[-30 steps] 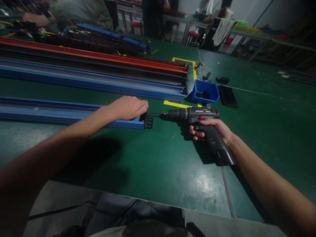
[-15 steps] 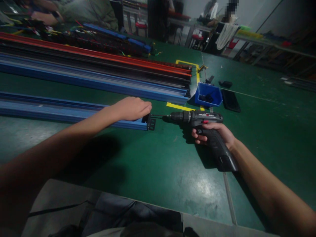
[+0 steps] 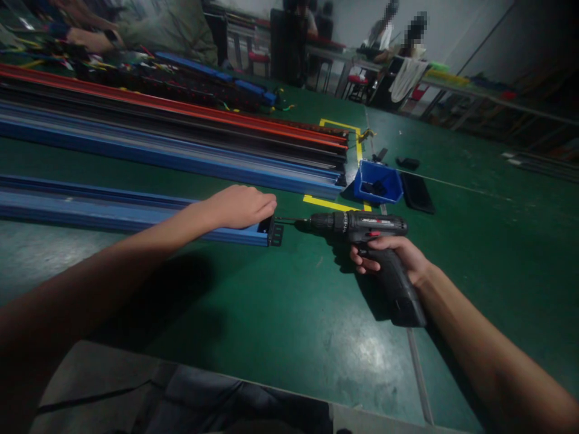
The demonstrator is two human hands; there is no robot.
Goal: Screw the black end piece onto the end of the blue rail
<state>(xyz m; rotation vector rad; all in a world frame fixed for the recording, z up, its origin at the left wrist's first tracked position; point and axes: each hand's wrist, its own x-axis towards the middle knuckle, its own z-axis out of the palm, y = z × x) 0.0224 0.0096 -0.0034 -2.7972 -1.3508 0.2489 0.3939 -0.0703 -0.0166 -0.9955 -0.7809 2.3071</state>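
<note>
A long blue metal rail (image 3: 113,214) lies across the table from the left, with a black slotted end piece (image 3: 276,234) at its right end. My left hand (image 3: 239,207) is closed over that end of the rail, its fingers curled down around the edge and partly hidden. My right hand (image 3: 389,256) grips the handle of a black cordless drill (image 3: 377,224), the index finger near the trigger. The drill lies level and points left. Its long thin bit (image 3: 292,221) reaches to the end piece, just beside my left fingers.
Beyond lie more blue rails (image 3: 203,160) and orange-red rails (image 3: 181,99). A blue bin (image 3: 377,181) with black parts stands behind the drill, beside a dark flat tray (image 3: 418,193). At far left a person's arm (image 3: 94,42) is over cables. Yellow tape (image 3: 335,204) marks the green table.
The view has shifted slightly, so things sit a little lower in the picture. Both hands keep their holds, and the bit stays at the end piece.
</note>
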